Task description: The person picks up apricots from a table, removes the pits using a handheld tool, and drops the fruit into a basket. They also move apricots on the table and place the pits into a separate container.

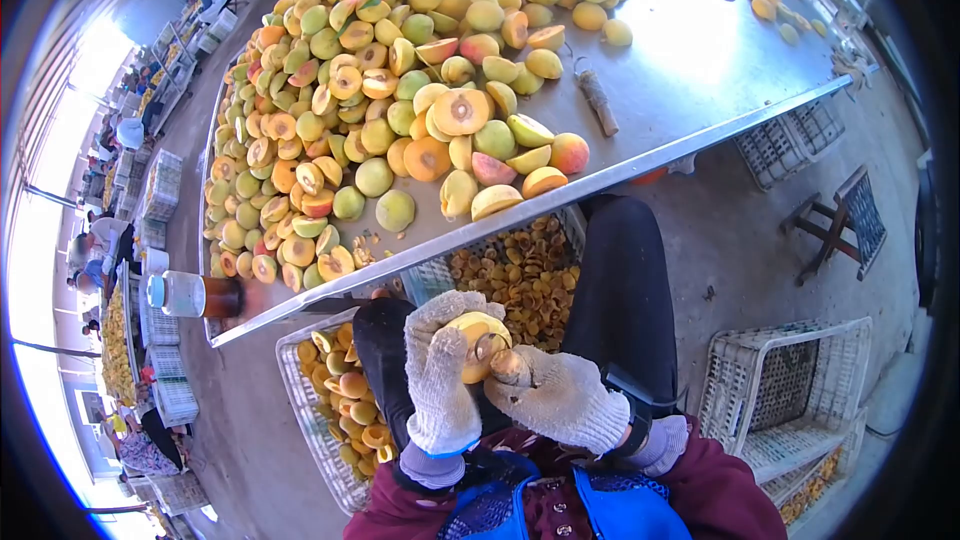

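My left hand point(438, 365), in a pale knitted work glove, is closed around a halved yellow peach point(468, 340) above my lap. The cut side faces my right hand point(560, 398), which is gloved too and closed on a small pitting tool point(507, 367). Its rounded end shows at the fingertips, and a thin curved metal loop seems to meet the flesh. Most of the tool is hidden by the glove. Between my knees, a crate point(430, 278) holds many brown peach pits point(520, 275).
A metal table point(690, 105) in front carries a large heap of halved peaches point(400, 70) and a wrapped-handle tool point(597, 102). A jar of brown liquid point(195, 295) is at its left corner. Peach pieces fill a crate point(290, 365) on the left; stacked crates point(735, 380) and a stool point(845, 220) stand right.
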